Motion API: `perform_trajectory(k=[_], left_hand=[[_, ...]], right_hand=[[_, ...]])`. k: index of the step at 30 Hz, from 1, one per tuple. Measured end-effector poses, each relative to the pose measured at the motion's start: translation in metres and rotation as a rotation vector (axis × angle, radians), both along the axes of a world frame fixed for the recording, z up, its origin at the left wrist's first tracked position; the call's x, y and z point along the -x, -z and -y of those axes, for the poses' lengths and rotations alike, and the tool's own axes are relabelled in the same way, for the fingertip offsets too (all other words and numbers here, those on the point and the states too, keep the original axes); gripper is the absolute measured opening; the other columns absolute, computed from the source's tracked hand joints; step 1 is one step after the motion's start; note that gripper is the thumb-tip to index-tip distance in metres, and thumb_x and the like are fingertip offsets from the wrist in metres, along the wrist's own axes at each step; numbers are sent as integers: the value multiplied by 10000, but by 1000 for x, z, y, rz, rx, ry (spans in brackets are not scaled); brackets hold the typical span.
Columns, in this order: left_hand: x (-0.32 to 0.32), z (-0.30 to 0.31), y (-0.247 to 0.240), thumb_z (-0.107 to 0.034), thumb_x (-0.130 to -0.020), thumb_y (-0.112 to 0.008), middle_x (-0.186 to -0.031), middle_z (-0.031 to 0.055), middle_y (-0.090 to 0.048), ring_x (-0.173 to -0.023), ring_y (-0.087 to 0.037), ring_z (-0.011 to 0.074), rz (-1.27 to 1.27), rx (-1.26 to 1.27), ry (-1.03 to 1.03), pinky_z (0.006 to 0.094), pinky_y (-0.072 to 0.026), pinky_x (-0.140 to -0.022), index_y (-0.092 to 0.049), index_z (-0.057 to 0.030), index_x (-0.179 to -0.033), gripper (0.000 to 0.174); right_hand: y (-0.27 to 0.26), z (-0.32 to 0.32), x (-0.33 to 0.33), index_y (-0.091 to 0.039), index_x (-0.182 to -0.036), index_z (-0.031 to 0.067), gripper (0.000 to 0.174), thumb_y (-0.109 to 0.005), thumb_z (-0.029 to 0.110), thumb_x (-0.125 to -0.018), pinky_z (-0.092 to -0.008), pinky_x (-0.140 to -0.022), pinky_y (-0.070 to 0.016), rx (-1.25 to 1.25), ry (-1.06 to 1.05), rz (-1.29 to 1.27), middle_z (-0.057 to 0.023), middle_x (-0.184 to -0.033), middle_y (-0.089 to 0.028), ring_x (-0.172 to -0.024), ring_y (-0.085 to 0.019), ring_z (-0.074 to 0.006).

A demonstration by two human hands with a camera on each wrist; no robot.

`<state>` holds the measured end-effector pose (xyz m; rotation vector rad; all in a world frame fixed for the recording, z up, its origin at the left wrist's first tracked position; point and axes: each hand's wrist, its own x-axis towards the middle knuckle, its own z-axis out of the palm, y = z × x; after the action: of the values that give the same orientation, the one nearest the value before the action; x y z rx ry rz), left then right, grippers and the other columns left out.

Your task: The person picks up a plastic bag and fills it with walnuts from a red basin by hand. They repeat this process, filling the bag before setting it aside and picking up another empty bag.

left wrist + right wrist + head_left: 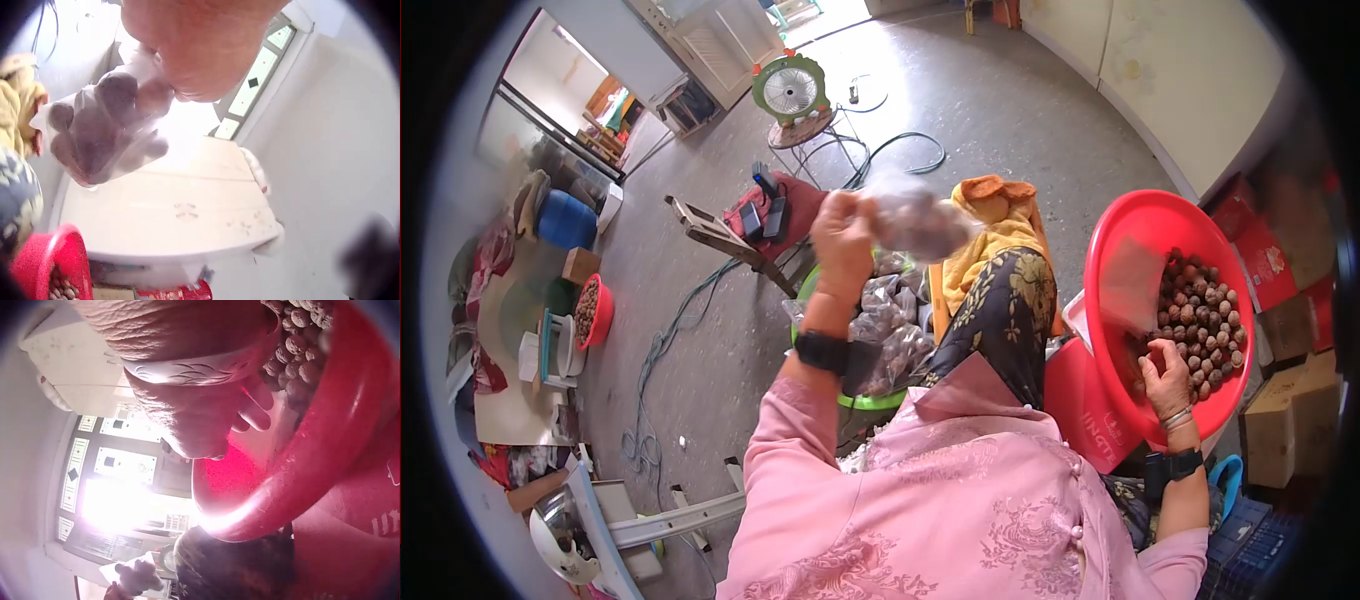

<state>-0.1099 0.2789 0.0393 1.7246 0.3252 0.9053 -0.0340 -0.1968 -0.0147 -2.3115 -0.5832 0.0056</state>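
We see nuts (1203,318) in a basin (1109,370) at frame right, bags (888,338) in a tub (876,402) near centre.

The left grip (203,47) had hold of it, a translucent plastic bag (109,134) bulging with dark round pieces (117,98), right there in front of a pale cabinet (175,219)! Below the bag, a red tub (44,265) showed small brown pieces (64,291); left of the bag, yellow cloth (17,112) and dark patterned fabric (17,200)!

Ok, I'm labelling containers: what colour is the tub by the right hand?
Red; the tub shows best in the head view.
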Motion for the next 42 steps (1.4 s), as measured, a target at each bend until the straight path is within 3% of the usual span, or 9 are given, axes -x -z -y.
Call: perform_trajectory(k=[5,11,17,27,29,32,38,40,42], left_hand=[[83,-70,53,-111,-845,-605,-656,-3,-547,-595,-486,60,-269,-62,-334,238,-437,-544,-551,-37,-747,135],[171,-123,136,-116,-836,-589,-656,23,-561,-578,-491,91,-489,-97,-512,266,-443,-532,-540,-31,-730,145],[211,-135,159,-124,-828,-580,-662,23,-558,-571,-487,102,-581,230,-591,286,-445,-518,-546,-31,-758,121],[150,-113,187,-162,-815,-582,-708,37,-577,-613,-506,113,-599,420,-430,287,-448,-559,-572,-17,-775,150],[135,-117,207,-165,-813,-590,-733,46,-596,-643,-520,117,-619,407,-416,284,-452,-584,-589,-8,-790,159],[116,-127,239,-183,-807,-625,-763,56,-614,-670,-536,138,-584,415,-381,313,-456,-614,-613,6,-841,193],[74,-135,231,-203,-821,-620,-774,73,-611,-680,-549,162,-676,493,-345,329,-456,-592,-614,5,-884,218],[60,-133,218,-207,-826,-617,-773,75,-612,-667,-549,169,-688,571,-342,334,-455,-583,-612,5,-897,223],[52,-136,218,-210,-830,-613,-772,77,-612,-654,-550,177,-706,651,-341,338,-455,-573,-611,4,-911,229]], right_hand=[[5,-9,6,-528,-968,15,214,-608,31,-770,-332,-652,-466,55,-69,8,-139,-817,-562,-721,-575,-272],[16,0,5,-534,-928,6,175,-598,16,-765,-366,-685,-467,140,-104,14,-164,-850,-583,-785,-581,-339],[19,9,9,-534,-914,6,158,-579,-6,-764,-363,-686,-463,188,-92,-24,-158,-826,-567,-775,-570,-325],[29,14,27,-530,-880,-2,101,-513,-44,-790,-329,-640,-456,97,37,-95,-145,-791,-544,-707,-551,-295],[34,16,32,-533,-880,8,85,-481,-44,-838,-229,-492,-412,87,9,37,-48,-725,-511,-529,-482,-91],[33,12,36,-537,-884,16,85,-476,-30,-847,-232,-494,-411,75,61,28,-42,-700,-510,-534,-485,-97],[31,7,39,-542,-884,27,85,-465,-3,-866,-231,-480,-403,36,160,-40,-31,-655,-502,-514,-481,-95],[28,6,41,-533,-886,15,82,-475,-13,-835,-294,-547,-425,51,244,-141,-88,-675,-516,-599,-522,-182],[29,6,43,-532,-888,16,82,-474,-7,-837,-300,-552,-426,71,262,-136,-92,-673,-519,-601,-526,-191]])
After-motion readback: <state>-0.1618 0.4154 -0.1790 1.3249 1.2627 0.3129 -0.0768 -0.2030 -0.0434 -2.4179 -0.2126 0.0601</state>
